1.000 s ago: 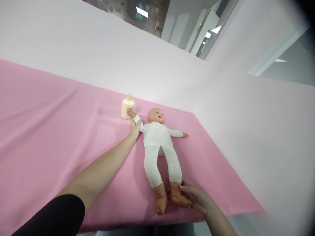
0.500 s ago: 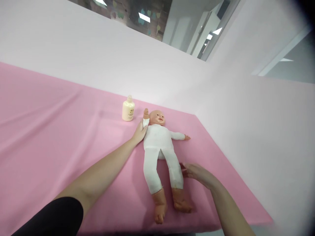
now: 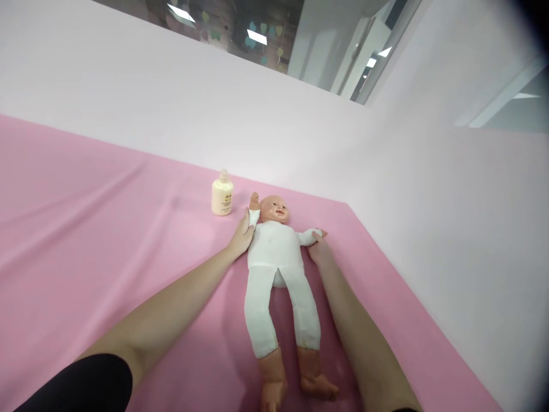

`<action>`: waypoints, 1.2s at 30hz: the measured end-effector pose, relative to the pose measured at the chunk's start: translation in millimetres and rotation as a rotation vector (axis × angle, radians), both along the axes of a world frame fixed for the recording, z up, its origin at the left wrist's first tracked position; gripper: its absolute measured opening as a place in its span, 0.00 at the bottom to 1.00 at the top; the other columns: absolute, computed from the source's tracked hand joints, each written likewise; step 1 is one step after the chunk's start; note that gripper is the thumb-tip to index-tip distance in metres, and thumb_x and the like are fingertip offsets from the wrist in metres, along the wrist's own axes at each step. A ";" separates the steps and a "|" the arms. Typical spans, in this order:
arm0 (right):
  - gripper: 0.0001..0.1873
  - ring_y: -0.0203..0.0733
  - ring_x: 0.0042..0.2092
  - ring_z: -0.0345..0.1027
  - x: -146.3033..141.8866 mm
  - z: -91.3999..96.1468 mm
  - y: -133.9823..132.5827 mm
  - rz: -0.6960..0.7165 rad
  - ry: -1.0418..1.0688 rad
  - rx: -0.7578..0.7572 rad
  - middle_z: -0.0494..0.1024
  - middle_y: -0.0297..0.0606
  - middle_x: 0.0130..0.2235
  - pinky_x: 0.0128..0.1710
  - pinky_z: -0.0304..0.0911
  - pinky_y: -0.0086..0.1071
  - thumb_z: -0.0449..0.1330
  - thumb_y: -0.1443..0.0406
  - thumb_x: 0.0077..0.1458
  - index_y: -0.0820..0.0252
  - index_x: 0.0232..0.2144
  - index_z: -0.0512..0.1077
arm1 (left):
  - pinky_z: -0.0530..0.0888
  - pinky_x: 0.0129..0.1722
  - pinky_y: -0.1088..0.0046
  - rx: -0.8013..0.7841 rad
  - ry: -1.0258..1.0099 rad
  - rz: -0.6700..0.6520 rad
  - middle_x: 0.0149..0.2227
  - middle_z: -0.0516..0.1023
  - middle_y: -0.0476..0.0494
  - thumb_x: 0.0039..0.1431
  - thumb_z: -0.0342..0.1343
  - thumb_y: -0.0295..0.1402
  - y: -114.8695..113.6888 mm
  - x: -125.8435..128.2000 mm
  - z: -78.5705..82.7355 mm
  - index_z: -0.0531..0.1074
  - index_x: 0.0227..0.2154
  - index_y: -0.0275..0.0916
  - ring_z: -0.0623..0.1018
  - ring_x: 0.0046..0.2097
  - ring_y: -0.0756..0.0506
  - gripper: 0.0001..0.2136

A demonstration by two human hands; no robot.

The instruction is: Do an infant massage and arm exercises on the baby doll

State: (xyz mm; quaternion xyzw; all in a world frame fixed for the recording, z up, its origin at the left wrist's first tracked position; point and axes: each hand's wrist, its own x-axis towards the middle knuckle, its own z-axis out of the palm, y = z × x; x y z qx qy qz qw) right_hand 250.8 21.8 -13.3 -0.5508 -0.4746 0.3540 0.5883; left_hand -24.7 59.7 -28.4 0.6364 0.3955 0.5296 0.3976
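A baby doll [image 3: 275,246] with a white cloth body lies on its back, its head toward the wall and its feet toward me. My left hand [image 3: 242,233] is closed around the doll's raised arm on the left, below the small bare hand. On the other side, my right hand [image 3: 319,249] grips the doll's outstretched arm near its wrist, the thumb on top and the other fingers mostly hidden. A cream-coloured pump-style bottle [image 3: 222,194] with a label stands upright, left of the doll's head and apart from my left hand.
Pink cloth [image 3: 107,229] with a few creases covers the surface under the doll. A white wall [image 3: 240,123] runs along the far side and another [image 3: 450,217] along the right. Above the far wall is a glass window [image 3: 266,34] with reflections.
My right hand has moved up from beside the doll's leg and taken hold of its arm on the right. My left hand keeps its hold. The view has shifted slightly.
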 end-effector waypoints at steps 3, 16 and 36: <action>0.38 0.44 0.59 0.61 -16.7 -1.7 -7.1 -0.098 -0.070 0.117 0.62 0.45 0.61 0.57 0.61 0.44 0.49 0.48 0.56 0.56 0.63 0.46 | 0.50 0.65 0.56 0.020 0.008 0.012 0.64 0.58 0.37 0.60 0.49 0.33 -1.5 -1.6 2.2 0.49 0.64 0.41 0.56 0.66 0.40 0.30; 0.36 0.48 0.64 0.52 -28.8 -1.8 -11.4 -0.061 -0.619 0.116 0.57 0.50 0.64 0.62 0.50 0.49 0.41 0.53 0.63 0.61 0.67 0.37 | 0.65 0.55 0.56 0.031 0.156 0.215 0.49 0.71 0.36 0.55 0.52 0.34 8.0 -0.7 2.0 0.65 0.49 0.37 0.71 0.51 0.39 0.18; 0.43 0.50 0.63 0.56 -41.1 6.6 -29.4 -0.112 -0.562 0.404 0.59 0.50 0.62 0.61 0.55 0.47 0.59 0.55 0.52 0.59 0.64 0.45 | 0.66 0.56 0.60 0.263 0.056 0.147 0.47 0.73 0.39 0.43 0.66 0.37 -23.8 -0.3 30.8 0.67 0.50 0.38 0.73 0.51 0.39 0.29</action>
